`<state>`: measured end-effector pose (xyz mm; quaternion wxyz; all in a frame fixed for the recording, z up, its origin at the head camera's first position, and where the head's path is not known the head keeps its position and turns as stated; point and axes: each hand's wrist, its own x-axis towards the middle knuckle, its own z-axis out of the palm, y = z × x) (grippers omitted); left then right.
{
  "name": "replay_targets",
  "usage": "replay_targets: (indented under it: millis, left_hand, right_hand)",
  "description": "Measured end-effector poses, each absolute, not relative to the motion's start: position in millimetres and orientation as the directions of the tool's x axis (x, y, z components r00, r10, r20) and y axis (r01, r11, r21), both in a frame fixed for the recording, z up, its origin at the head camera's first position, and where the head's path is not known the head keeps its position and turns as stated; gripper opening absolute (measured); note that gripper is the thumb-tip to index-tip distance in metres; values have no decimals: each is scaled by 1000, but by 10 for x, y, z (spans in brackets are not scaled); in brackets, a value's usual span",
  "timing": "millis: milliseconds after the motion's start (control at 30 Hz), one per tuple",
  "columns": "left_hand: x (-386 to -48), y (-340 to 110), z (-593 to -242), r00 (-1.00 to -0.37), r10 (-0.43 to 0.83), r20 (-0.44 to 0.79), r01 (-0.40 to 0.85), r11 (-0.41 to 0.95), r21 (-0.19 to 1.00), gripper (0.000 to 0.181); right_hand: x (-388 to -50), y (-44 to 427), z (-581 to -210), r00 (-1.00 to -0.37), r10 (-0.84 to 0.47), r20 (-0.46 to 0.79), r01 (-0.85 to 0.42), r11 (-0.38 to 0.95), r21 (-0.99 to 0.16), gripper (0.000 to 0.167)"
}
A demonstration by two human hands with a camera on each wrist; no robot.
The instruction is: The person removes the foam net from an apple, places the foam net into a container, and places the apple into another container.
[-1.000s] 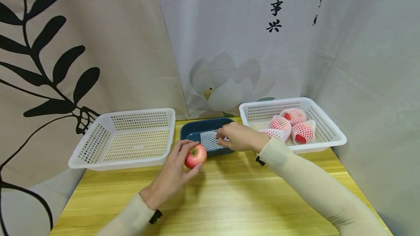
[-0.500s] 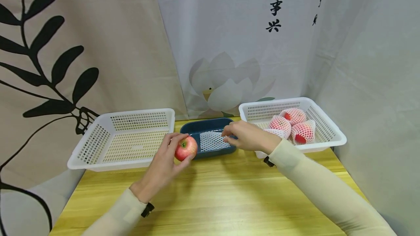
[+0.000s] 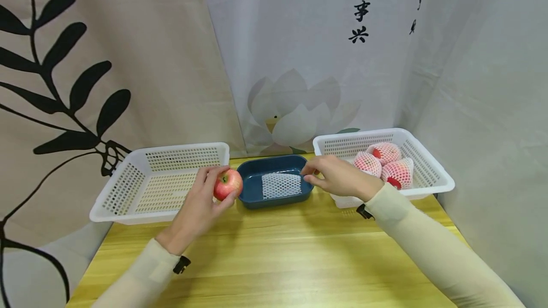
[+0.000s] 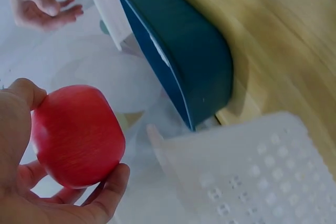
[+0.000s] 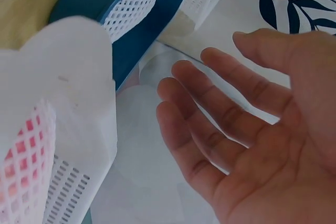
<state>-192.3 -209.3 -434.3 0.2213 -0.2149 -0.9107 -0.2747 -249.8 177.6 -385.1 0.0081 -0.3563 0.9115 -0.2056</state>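
gripping an apple (image 3: 229, 185) in my left hand (image 3: 198, 204), left of centre; right hand (image 3: 340, 176) kinda loose, centre-right; blue tray (image 3: 274, 203) between

Your left hand (image 3: 198, 208) grips an apple (image 3: 229, 185). Right of that grip sit a blue tray (image 3: 251, 197) holding white netting (image 3: 281, 186), then your right hand (image 3: 340, 175) before a basket (image 3: 433, 183) of netted fruit (image 3: 398, 171); left of the grip, a second basket (image 3: 164, 194).

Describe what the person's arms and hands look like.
The left sleeve and right sleeve are long and cream, each with a small black piece near its end. The left hand and right hand are bare, with no gloves or rings visible.
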Motion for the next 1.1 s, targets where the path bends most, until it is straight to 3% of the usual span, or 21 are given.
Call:
replay_targets:
  millis: [300,1100]
  left_hand:
    - [-2041,-2322,-4229,-881,214,422,406,799,444,68]
    - [-2291,-3097,-3994,-961,66,270,182,883,432,73]
  right_hand:
    - [-2522,1957,-3838,-766,-622,164,-630,674,-385,17]
    - [-2673,2336,-3854,-817,-547,181,-569,716,-405,19]
